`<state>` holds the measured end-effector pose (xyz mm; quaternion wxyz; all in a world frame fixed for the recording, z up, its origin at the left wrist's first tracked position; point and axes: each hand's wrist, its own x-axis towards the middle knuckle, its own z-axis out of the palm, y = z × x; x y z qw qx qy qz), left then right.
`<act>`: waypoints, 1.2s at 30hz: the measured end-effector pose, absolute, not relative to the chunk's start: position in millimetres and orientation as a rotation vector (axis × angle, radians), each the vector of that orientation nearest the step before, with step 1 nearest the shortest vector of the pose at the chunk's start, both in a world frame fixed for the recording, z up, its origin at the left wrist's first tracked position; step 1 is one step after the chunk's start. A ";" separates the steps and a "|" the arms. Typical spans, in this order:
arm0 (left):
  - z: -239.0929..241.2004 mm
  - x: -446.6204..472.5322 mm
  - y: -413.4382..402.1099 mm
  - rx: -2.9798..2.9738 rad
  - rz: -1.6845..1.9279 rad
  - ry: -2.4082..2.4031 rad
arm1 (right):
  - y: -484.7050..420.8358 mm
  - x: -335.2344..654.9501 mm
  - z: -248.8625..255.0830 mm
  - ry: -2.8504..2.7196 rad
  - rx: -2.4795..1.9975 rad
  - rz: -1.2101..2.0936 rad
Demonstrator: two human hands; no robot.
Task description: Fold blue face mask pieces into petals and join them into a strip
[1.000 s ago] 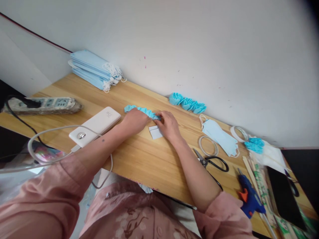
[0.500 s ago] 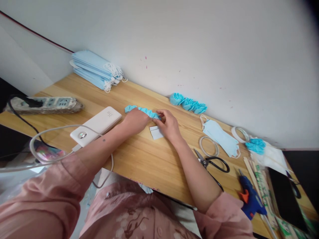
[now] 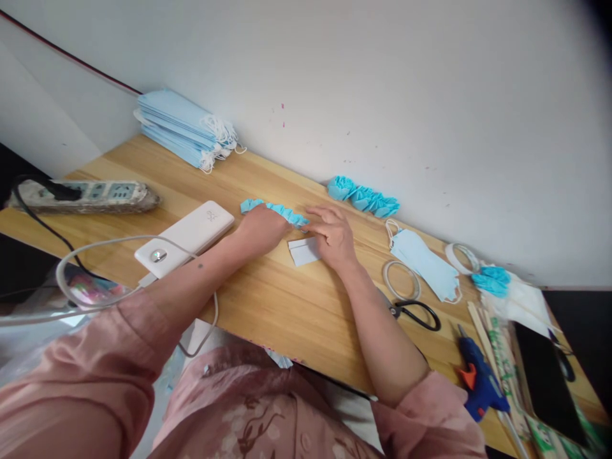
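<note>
A light-blue ruffled strip (image 3: 282, 211), pleated along its length, lies on the table. My left hand (image 3: 265, 231) is closed at its near edge with the strip pinched under the fingers; the fingertips themselves are hidden. Beside the strip's right end is my right hand (image 3: 336, 237), its fingers spread and held loosely; one fingertip is close to the end, and whether it touches I cannot tell. Under the right hand's thumb side lies a small white card (image 3: 304, 252) with a dark line or fold near its top.
Left: a white power bank (image 3: 186, 239) with cable, a power strip (image 3: 90, 196), stacked face masks (image 3: 176, 124). By the wall: blue crepe-like rosettes (image 3: 362, 196). Right: a mask (image 3: 423, 261), tape rolls (image 3: 400, 280), black-handled scissors (image 3: 421, 315), a blue glue gun (image 3: 480, 376), a phone (image 3: 549, 382).
My right hand has let go of the strip's right end, moved slightly right and spread its fingers. My left hand stays on the strip. The right forearm now covers the scissors' blades.
</note>
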<state>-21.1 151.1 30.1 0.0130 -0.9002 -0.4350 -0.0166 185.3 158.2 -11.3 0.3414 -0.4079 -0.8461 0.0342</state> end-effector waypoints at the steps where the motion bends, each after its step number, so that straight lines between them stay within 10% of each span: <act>1: 29.9 -21.1 151.3 -2.810 -0.057 -1.358 | 157.5 184.6 -11.0 -2.223 -1.062 0.076; 36: 35.6 -21.6 153.0 -2.727 -0.015 -1.417 | 141.2 158.7 2.4 -2.422 -1.336 -0.040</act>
